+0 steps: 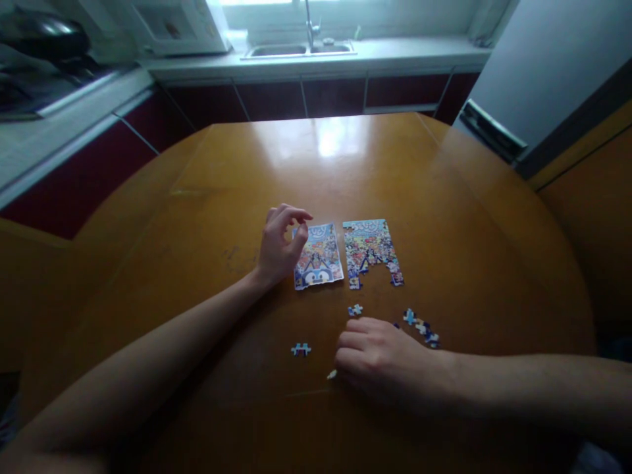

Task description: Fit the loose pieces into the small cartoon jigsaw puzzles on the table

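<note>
Far off to the left of the picture sheet [328,253], and beyond it, a dark pan [44,36] sits on the stove. A white appliance [172,29] stands on the counter, also left of and beyond the sheet. The left hand [285,240] is at the sheet's left edge, its thumb overlapping that edge in view; the thumb and forefinger curve toward each other with a gap between them and grasp nothing visible. Nearer the person than the sheet, a light-blue puzzle piece [301,349] lies on the wooden table [222,197].

The sheet itself lies flat, with a blue cartoon head at its bottom. Nearer the person and slightly right of it, a small pale piece [332,374] shows beside the right hand [375,352]. That hand's fingers are bent down toward the wood; whether they grip anything, I cannot tell. Between this hand and the sheet, a small cluster of pieces [356,309] lies loose.

Just right of the sheet lies the part-built puzzle [370,243], with an arch-shaped gap in its lower edge. Farther right and nearer the person than the sheet, more loose pieces [409,316] are strung out in a slanting row.
</note>
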Available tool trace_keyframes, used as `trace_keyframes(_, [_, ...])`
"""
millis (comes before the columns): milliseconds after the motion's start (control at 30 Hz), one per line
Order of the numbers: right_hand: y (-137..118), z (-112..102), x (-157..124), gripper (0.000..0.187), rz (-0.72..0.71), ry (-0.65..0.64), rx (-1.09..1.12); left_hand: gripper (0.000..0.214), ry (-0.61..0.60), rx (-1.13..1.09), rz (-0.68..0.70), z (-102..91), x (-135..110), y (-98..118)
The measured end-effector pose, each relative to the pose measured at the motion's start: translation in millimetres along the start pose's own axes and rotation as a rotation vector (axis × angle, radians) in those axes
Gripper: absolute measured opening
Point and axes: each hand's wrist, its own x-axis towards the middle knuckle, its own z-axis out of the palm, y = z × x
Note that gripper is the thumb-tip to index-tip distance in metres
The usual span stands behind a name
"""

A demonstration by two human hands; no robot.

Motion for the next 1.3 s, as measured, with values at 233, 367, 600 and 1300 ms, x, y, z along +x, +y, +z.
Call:
trace_keyframes(233, [57.5, -43.5, -20.5, 0.011, 0.413, 0.404, 0.297, 0.012, -0.042, 0.028, 0.048, -0.8, -0.9, 2.8])
trace_keyframes(367, [93.5, -56.9, -24.0, 0.010, 0.554, 0.426, 0.243, 0.011, -0.074, 0.044, 0.059, -1.9, -0.8, 5.3])
trace_keyframes(600, [100.1, -53.4, -14.6, 0.010, 0.511, 0.354, 0.216, 0.010, -0.100, 0.044, 0.051, -2.8, -0.7, 5.5])
trace_keyframes(1300, [101.3, -48.3, -20.9, 0.021, 0.344, 0.362, -0.111, 0.027, -0.417, 0.093, 0.338, -0.3, -14.1, 36.6])
